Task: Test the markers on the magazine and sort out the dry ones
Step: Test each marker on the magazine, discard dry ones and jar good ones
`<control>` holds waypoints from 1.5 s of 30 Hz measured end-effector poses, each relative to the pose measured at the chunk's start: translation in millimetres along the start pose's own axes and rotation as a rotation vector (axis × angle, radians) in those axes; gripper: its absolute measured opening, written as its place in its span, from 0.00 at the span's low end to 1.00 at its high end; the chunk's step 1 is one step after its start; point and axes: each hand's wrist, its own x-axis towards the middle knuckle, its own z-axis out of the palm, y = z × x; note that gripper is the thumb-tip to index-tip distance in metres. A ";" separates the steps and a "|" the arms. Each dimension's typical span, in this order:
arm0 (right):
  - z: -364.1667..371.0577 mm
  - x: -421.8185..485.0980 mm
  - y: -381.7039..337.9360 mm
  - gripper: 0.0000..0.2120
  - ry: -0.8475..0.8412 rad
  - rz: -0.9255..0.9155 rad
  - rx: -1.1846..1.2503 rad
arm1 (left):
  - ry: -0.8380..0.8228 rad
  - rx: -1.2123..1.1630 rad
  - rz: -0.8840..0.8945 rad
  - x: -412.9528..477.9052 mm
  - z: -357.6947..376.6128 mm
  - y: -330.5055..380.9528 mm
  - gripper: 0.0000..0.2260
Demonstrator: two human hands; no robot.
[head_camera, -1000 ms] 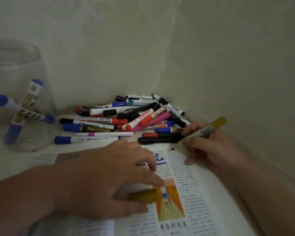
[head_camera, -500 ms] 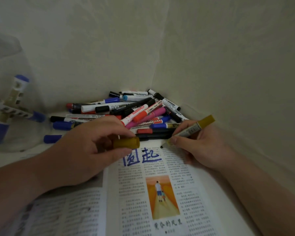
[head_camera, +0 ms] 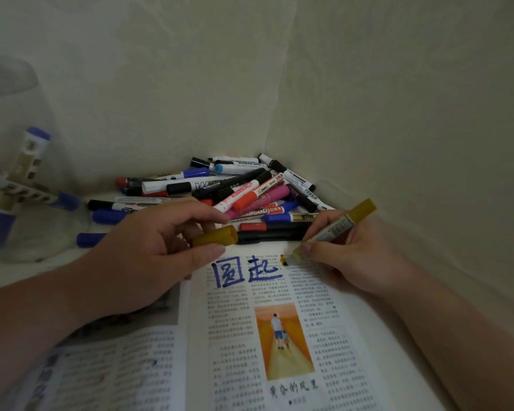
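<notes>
An open magazine (head_camera: pixel 279 345) lies in front of me with blue handwritten characters near its top. My right hand (head_camera: pixel 350 259) grips a gold marker (head_camera: pixel 339 225) like a pen, its tip touching the page beside a small dark gold mark (head_camera: pixel 284 259). My left hand (head_camera: pixel 149 256) pinches the marker's gold cap (head_camera: pixel 215 236) between thumb and fingers, just above the page's top left. Behind both hands, in the corner, lies a pile of markers (head_camera: pixel 238 191) in several colours.
A clear plastic jar (head_camera: pixel 12 161) at the far left holds three blue-capped markers. Pale walls meet in a corner right behind the pile. A loose blue marker (head_camera: pixel 89 239) lies between the jar and my left hand.
My left hand lifted off the page with the cap and moved up towards the pile. The right hand brought the marker's tip down onto the page, where a small gold mark now shows.
</notes>
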 end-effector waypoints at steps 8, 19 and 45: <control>1.6 -1.8 -4.5 0.06 0.046 -0.023 0.006 | -0.051 -0.049 -0.061 -1.4 -0.8 -1.4 0.12; 2.3 2.8 1.8 0.07 0.138 0.001 -0.031 | -0.064 0.031 -0.067 -3.8 -2.4 -4.2 0.19; 3.4 4.5 0.7 0.05 0.173 0.016 -0.037 | -0.093 0.128 -0.003 -3.1 -1.8 -1.6 0.14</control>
